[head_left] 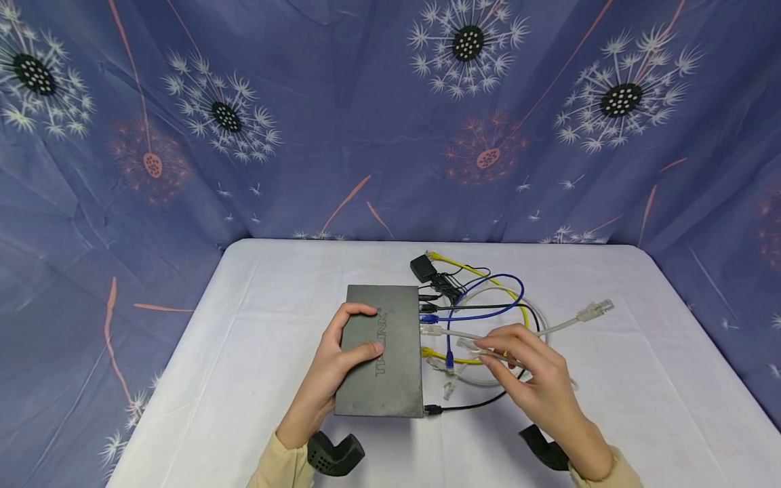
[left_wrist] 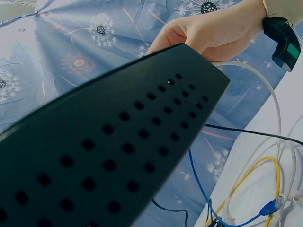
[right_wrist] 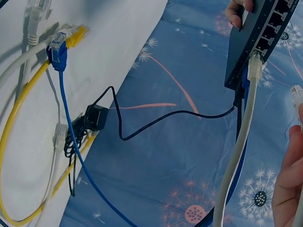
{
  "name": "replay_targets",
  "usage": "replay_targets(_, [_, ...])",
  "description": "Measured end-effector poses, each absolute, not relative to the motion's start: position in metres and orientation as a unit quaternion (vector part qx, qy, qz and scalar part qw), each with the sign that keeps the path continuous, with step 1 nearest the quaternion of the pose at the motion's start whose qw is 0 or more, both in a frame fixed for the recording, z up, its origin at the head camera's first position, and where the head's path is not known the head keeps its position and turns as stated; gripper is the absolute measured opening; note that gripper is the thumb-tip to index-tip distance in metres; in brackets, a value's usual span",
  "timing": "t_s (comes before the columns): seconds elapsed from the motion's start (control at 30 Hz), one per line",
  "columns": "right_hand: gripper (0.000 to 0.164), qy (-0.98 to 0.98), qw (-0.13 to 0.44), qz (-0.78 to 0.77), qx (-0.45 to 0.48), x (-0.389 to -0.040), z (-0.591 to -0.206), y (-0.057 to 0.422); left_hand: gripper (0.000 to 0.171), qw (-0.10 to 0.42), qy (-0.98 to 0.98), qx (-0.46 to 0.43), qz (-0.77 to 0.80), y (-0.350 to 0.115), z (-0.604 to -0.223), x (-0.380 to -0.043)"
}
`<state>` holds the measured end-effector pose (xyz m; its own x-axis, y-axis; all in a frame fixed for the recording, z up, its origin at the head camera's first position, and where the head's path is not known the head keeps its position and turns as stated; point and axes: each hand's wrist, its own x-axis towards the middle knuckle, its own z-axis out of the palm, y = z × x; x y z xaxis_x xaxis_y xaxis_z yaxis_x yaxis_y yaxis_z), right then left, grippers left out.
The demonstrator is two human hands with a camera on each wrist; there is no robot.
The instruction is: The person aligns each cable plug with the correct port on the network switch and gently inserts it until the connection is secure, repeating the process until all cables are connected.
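My left hand [head_left: 332,359] grips the left side of a dark grey TP-LINK network switch [head_left: 390,379], thumb on its top face. The switch is held above the table, and the left wrist view shows its vented side [left_wrist: 109,137]. A grey Ethernet cable [right_wrist: 246,127] is plugged into one port, beside a blue plug [head_left: 429,318] and black leads. My right hand [head_left: 537,376] pinches another grey Ethernet cable just behind its clear plug [right_wrist: 297,97]. That plug is near the port side, apart from it. Open ports [right_wrist: 275,21] show in the right wrist view.
On the white table [head_left: 244,325], right of the switch, lie a yellow cable [right_wrist: 12,123], a loose blue plug [right_wrist: 57,54] and several grey cable ends. A black power adapter [head_left: 423,268] with bundled cord lies behind them. Another grey plug [head_left: 594,310] points right. Patterned blue cloth [head_left: 390,122] hangs behind.
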<state>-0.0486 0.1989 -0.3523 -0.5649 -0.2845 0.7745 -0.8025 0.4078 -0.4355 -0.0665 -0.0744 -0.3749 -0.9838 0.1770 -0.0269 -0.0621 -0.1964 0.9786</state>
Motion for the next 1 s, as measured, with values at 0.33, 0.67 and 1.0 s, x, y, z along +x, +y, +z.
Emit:
replay_targets(0.33, [0.032,-0.771,0.314,0.422,0.360,-0.055,-0.357,0.195,0.047,0.082,0.626,0.042,0.774,-0.073,-0.373,-0.067])
replay_targets(0.67, [0.030,-0.758,0.313,0.428,0.379,-0.059,-0.359,0.188,0.048,0.081,0.628,0.041,0.773,-0.072,-0.372,-0.067])
replay_targets(1.0, [0.030,-0.760,0.326,0.412,0.382,-0.061,-0.357,0.180,0.047,0.085,0.625,0.042,0.775,-0.071,-0.369,-0.066])
